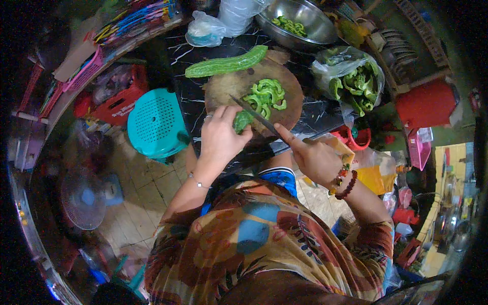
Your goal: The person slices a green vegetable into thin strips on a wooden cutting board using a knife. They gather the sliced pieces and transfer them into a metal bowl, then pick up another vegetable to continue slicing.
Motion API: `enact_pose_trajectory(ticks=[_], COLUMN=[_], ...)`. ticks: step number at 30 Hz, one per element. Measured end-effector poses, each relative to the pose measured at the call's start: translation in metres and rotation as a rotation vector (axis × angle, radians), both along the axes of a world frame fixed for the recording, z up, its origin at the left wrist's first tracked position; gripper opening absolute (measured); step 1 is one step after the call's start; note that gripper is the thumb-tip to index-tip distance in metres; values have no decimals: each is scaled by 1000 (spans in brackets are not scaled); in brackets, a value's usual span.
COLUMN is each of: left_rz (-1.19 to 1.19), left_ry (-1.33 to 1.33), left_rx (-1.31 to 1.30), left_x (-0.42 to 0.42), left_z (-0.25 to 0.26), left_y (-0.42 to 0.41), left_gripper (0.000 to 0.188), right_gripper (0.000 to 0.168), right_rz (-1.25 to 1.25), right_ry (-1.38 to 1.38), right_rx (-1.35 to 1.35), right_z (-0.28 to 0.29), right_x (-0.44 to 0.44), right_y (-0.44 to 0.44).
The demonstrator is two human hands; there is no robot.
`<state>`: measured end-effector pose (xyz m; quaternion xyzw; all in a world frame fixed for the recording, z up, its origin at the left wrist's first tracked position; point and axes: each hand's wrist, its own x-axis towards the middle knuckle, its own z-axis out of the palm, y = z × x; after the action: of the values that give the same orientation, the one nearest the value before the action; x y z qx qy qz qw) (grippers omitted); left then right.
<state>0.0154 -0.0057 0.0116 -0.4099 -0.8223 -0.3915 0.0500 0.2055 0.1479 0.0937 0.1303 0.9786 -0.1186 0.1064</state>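
Observation:
On a round wooden chopping board (221, 89) lies a small heap of sliced green bitter melon (267, 95), cut in curved pieces. My left hand (223, 133) grips a short bitter melon piece (242, 121) near the board's front left edge. In my right hand (314, 156) is a kitchen knife (261, 120), its handle mostly covered by my fingers. The blade points to the upper left, between the held piece and the slices; whether it touches the piece I cannot tell. Across the board's far left edge rests a long bitter melon length (227, 65).
The board stands on a black marble-patterned table (190, 99). Behind it are a steel bowl (320, 26) with green slices and a plastic-wrapped container (206, 32). A plastic bag of leafy greens (356, 85) sits right. A teal stool (156, 122) stands left, a fan (84, 198) lower left.

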Motion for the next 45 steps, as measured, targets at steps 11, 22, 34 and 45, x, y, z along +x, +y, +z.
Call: enact_pose_trajectory(ticks=[11,22,34,45], left_rz=[-34,-36,-14,-4], left_ry=[-7,-41,-30,-49], left_rx=[46,120,98,109], left_x=[-2,-2,-1,-4], left_z=[-3,-6,-8,-8], left_y=[-1,-4,-2,5], left_gripper=[38,36,36,34], right_gripper=[73,73,70,68], right_rz=[-59,-83,-9,-107], right_ry=[6,-27,-73,127], right_rx=[-161,-124,-28,-243], right_z=[-40,-6,-26,-27], right_x=[-22,-15,-21,-19], right_y=[-6,3,-10,13])
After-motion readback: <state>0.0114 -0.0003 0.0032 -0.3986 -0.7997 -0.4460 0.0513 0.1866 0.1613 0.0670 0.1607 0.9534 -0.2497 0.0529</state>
